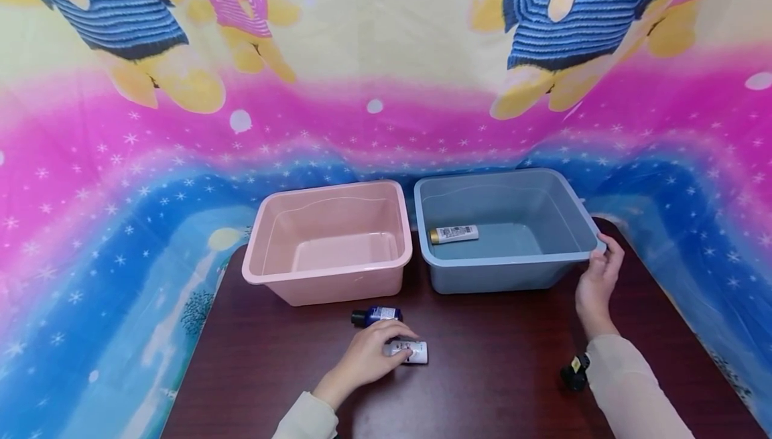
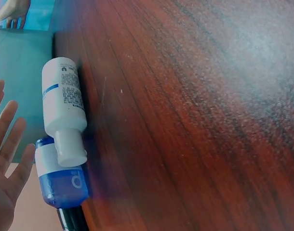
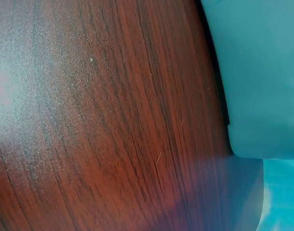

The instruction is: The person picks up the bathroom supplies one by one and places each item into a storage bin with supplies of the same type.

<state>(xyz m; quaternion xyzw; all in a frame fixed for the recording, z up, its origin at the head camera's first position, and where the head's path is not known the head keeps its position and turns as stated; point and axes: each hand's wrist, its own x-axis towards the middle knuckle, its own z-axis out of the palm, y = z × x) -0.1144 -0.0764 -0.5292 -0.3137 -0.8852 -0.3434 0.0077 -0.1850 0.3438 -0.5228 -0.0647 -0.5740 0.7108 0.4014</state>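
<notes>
A white bottle with a white cap lies on its side on the table. My left hand is over it, and the left wrist view shows the fingers spread and apart from the bottle. Just behind lies a blue bottle with a black cap, partly covered by that hand in the head view. At the front right corner of the blue basin, my right hand grips the rim. The right wrist view shows the basin's side but not the hand.
Inside the blue basin lies a white tube with a gold cap. A pink basin stands to its left. Both basins are at the back of the dark wooden table, before a patterned cloth. A black device sits at the right wrist.
</notes>
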